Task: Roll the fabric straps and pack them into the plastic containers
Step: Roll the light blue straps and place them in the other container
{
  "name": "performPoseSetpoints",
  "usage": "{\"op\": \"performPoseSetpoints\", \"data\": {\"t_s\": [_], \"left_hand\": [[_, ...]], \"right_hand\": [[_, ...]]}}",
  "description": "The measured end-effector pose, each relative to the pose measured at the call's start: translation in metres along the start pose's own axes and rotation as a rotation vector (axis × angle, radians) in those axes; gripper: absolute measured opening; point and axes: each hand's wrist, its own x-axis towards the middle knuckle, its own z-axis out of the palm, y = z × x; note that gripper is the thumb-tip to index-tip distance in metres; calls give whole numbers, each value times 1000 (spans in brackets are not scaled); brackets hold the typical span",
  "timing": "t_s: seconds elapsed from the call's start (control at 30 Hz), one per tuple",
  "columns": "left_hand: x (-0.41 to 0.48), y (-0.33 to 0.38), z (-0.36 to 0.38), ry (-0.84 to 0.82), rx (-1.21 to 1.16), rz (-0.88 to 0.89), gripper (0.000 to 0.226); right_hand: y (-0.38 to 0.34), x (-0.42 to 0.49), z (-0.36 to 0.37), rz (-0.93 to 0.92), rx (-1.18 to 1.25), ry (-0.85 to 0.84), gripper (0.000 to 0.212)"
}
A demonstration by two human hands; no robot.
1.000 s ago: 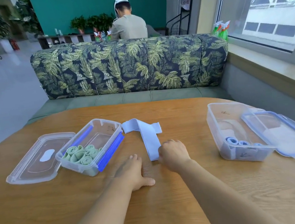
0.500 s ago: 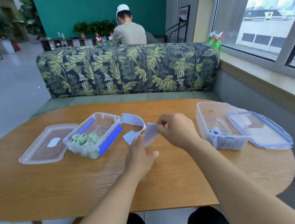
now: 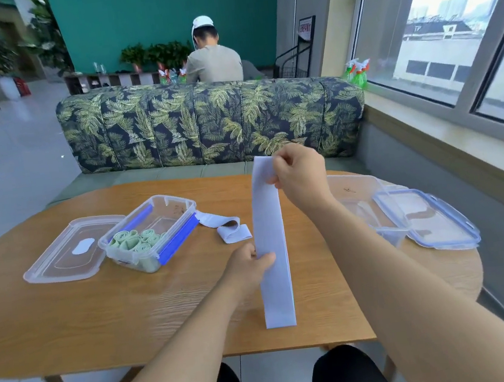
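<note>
The right grip [image 3: 298,174] pinches the top end of a pale fabric strap [image 3: 276,283] that hangs straight down over the wooden table [image 3: 101,320], while the left grip [image 3: 248,265] pinches its left edge lower down, thumb across the front. A second strap [image 3: 225,227] lies loosely folded beside the left container [image 3: 176,206], which holds green rolls [image 3: 134,240], its lid [image 3: 65,255] flat to the left. The right container [image 3: 357,190] stands open with a blue-rimmed lid [image 3: 425,220] against it.
</note>
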Motion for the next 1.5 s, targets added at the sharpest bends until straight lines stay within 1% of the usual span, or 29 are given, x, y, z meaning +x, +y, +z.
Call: {"op": "performPoseSetpoints", "data": {"t_s": [0.1,0.17,0.2,0.3,0.37,0.43,0.47,0.5,0.57,0.63,0.7,0.83,0.9,0.97,1.07,1.2,1.3,1.4,1.5], "left_hand": [[4,-7,5,-101,-39,-86,15],[9,-15,7,-124,-26,-97,27],[13,-20,7,-117,12,-87,29],[27,-33,7,-79,209,-46,23],[37,-41,7,-53,410,-2,24],[46,-49,7,-14,667,31,35],[49,-52,6,3,748,30,41],[51,-53,5,7,761,17,45],[55,-53,4,-6,667,-2,43],[57,-52,5,-14,582,3,29],[59,-50,6,-6,538,15,25],[57,-51,6,11,507,42,50],[55,-53,5,15,497,56,54],[51,-54,4,22,479,72,53],[43,-58,4,42,451,41,55],[28,-61,4,83,449,39,46],[15,-61,6,105,453,44,32],[2,-61,10,130,429,61,19],[-8,-63,14,148,428,85,19]], "right_hand": [[25,7,10,79,-65,-39,20],[45,12,18,110,-136,-87,19],[54,14,23,124,-153,-112,19],[80,20,38,167,-172,-164,20],[93,26,47,194,-214,-190,21],[104,31,55,209,-254,-216,21],[108,34,59,214,-273,-233,21],[111,37,62,221,-293,-252,21],[117,43,68,236,-307,-287,23],[120,49,74,250,-288,-307,24],[121,53,76,262,-268,-320,28],[126,50,70,291,-278,-396,44],[131,42,65,301,-256,-387,47],[135,30,59,318,-204,-359,46],[139,4,46,315,-127,-316,34],[141,-40,25,372,-96,-298,29],[140,-74,16,405,-118,-299,27],[134,-102,10,385,-152,-292,23],[129,-124,6,339,-216,-349,17]]}}
